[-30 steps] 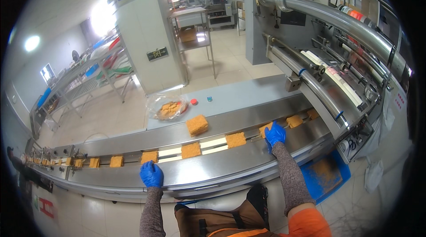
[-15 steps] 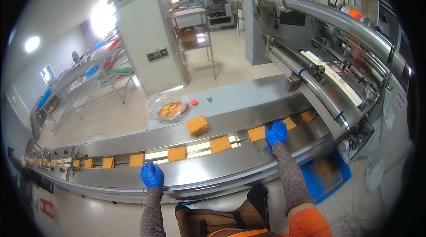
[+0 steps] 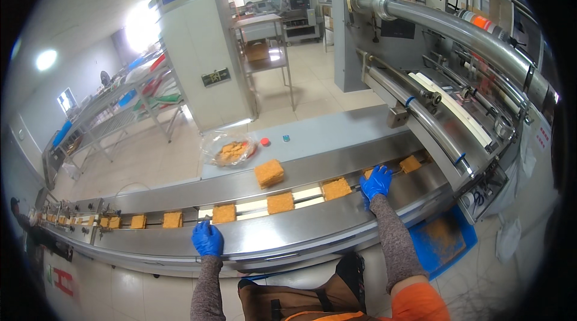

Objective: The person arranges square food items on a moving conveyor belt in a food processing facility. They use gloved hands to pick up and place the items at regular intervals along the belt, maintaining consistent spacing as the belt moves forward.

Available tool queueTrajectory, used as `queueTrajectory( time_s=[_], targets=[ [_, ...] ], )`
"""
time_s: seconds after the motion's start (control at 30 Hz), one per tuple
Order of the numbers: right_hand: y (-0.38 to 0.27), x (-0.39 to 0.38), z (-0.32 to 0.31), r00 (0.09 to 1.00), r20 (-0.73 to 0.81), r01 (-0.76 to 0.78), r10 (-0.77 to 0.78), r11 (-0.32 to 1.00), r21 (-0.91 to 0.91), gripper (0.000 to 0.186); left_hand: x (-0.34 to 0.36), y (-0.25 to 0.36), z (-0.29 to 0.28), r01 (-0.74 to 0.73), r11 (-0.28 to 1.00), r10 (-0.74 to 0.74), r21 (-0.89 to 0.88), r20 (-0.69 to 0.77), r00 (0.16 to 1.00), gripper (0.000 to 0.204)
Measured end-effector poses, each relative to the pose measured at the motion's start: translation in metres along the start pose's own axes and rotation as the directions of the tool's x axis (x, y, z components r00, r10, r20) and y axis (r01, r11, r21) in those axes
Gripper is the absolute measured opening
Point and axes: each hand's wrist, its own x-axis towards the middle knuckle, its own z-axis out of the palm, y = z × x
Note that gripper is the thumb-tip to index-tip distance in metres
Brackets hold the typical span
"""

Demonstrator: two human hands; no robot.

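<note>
My left hand [image 3: 207, 238], in a blue glove, rests on the near steel ledge [image 3: 258, 238] of a conveyor line, fingers loosely bent and holding nothing I can see. Just beyond it lies a square orange-brown cracker-like piece [image 3: 224, 213]. My right hand [image 3: 376, 182], also gloved in blue, reaches over the lane with fingers spread. It covers part of another such piece [image 3: 368, 173]; whether it touches it, I cannot tell. Left of that hand sits a further piece [image 3: 336, 189], and to its right one more [image 3: 410, 164]. A taller stack [image 3: 268, 174] stands on the far steel ledge.
Behind the lane, a clear plastic bag [image 3: 228, 148] of broken pieces lies on a grey table [image 3: 324, 130], beside a red cap [image 3: 264, 141]. A roller machine [image 3: 421, 110] stands at right. Below it, a blue tray [image 3: 442, 240] holds crumbs. Metal racks [image 3: 138, 104] stand at left.
The pieces in the lane have travelled left. One from the right has come partly under my right hand. Both hands stay nearly in place.
</note>
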Motion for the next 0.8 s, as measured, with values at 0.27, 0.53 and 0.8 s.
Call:
queueTrajectory(
  time_s=[0.27,0.53,0.8],
  targets=[
    [0.019,0.012,0.028,0.990,-0.122,0.079,-0.069,0.994,0.081,0.082,0.003,0.006,0.005,-0.028,1.000,0.028,-0.004,-0.023,0.999,0.014],
    [0.020,0.016,0.020,0.989,0.086,0.095,-0.119,0.966,0.240,0.080,0.004,0.005,0.002,-0.023,1.000,0.023,-0.008,-0.001,1.000,0.012],
    [0.014,0.007,0.012,0.997,-0.068,-0.032,0.029,0.999,-0.038,0.091,-0.001,-0.002,0.004,-0.002,1.000,0.002,-0.006,-0.006,1.000,0.016]
  ],
)
